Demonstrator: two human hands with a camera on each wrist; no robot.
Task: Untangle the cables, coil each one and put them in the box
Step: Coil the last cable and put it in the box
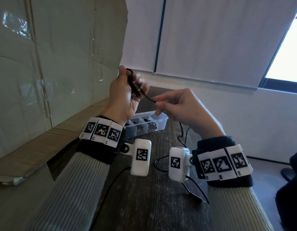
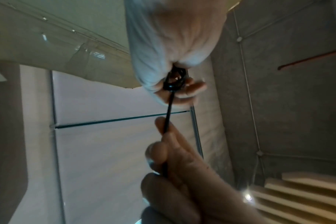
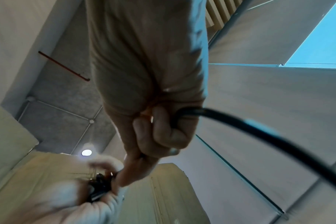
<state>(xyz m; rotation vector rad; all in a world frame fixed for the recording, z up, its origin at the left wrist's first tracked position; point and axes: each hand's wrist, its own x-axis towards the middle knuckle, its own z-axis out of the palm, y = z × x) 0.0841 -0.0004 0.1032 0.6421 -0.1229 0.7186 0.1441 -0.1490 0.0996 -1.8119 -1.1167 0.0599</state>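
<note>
Sitting on table [image 1: 152,189], clear box [image 1: 158,126] — dark coils in compartments; both hands pinching black cable [image 1: 145,95].

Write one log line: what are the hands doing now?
left hand: holds coil | right hand: pinches cable | box: on table

A dark wood-grain table [image 1: 154,205] runs away from the viewer toward a white wall [image 1: 244,117]. To the left of the table a large cardboard sheet [image 1: 57,55] stands upright, with clear tape on its creases. Behind the table hang 2 pale roller blinds [image 1: 219,39], a bead chain [image 1: 159,35] between them. To the table's right a bright window [image 1: 287,52] shows past the blind's edge. Overhead, a grey ceiling [image 2: 288,91] carries conduit and a round lamp [image 3: 86,152].
</note>
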